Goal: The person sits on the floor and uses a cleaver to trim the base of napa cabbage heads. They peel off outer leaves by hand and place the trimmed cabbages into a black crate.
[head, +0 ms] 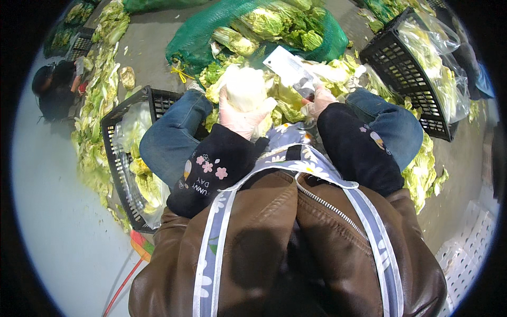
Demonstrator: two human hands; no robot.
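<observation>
My left hand (239,117) cups a pale, trimmed head of napa cabbage (245,89) between my knees. To its right, my right hand (320,102) grips the handle of a cleaver (287,65) with a broad, bright blade. The blade points up and to the left, apart from the cabbage head. Loose yellow-green outer leaves (286,107) lie beneath both hands. Just beyond them lies a green mesh sack (194,39), its mouth open, with several untrimmed cabbages (273,21) in it.
A black plastic crate (152,101) lined with clear plastic stands at my left and holds cabbage. Another black crate (400,67) sits tilted at the right. Discarded leaves (93,134) form a long strip at the left. Farther left is a person (59,91) in dark clothes.
</observation>
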